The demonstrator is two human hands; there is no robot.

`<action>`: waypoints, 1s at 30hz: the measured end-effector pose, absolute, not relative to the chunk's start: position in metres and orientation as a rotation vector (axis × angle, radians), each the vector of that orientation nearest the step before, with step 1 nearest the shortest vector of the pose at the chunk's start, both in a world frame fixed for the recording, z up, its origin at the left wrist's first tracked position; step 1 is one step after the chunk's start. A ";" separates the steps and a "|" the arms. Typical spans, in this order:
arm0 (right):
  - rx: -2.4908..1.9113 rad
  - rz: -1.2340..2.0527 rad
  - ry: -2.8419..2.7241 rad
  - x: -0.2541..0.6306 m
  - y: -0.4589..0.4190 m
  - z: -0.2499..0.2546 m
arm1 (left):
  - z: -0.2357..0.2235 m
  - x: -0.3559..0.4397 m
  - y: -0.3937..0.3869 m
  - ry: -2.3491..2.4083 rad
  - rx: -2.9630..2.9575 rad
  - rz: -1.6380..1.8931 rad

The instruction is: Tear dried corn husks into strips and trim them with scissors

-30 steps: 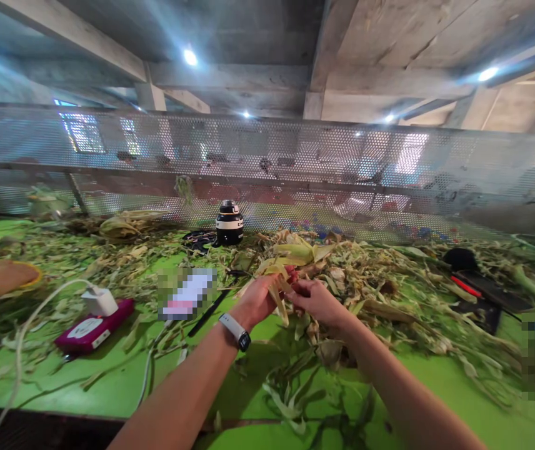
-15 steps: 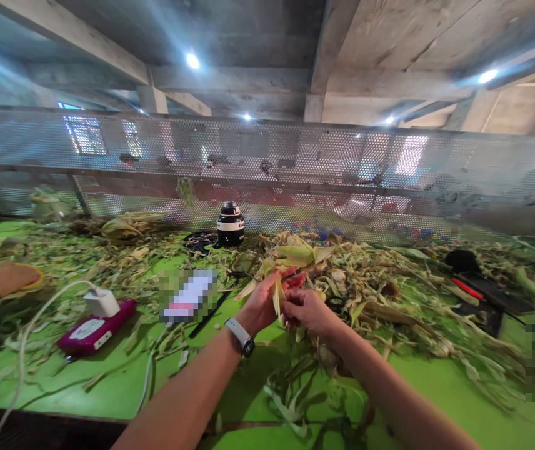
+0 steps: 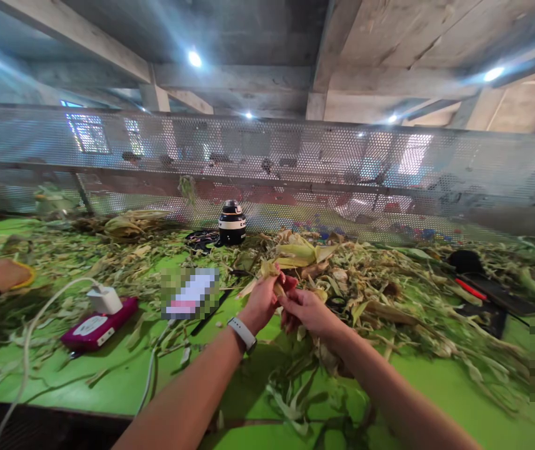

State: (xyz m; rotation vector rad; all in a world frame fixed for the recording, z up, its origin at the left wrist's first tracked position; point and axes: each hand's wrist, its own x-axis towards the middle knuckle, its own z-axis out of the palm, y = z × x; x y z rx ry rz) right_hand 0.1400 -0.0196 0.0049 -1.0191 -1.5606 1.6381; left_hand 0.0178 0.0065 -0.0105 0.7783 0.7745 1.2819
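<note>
In the head view my left hand (image 3: 259,304), with a pale watch strap (image 3: 243,333) on its wrist, is closed around a pale corn husk (image 3: 279,290). My right hand (image 3: 309,310) meets it from the right, thumb and fingers pinched on the same husk. Most of the husk is covered by my fingers. Just beyond both hands lies a larger yellow-green corn husk (image 3: 298,253) on top of a heap of dry husk pieces (image 3: 365,284). Green husk strips (image 3: 290,400) lie on the table below my hands.
A phone (image 3: 192,294) with a cable and a magenta power strip (image 3: 101,325) with a white plug lie left on the green table (image 3: 122,390). A dark bottle (image 3: 232,223) stands before a perforated metal screen (image 3: 290,156). Another person's hand (image 3: 2,275) is far left.
The light husk strip that stuck up between my hands has turned down and is now mostly hidden in my fingers. My hands have drawn slightly closer together.
</note>
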 end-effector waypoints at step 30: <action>-1.088 1.268 -1.845 0.161 -0.004 0.008 | 0.008 0.025 -0.006 0.512 0.541 1.144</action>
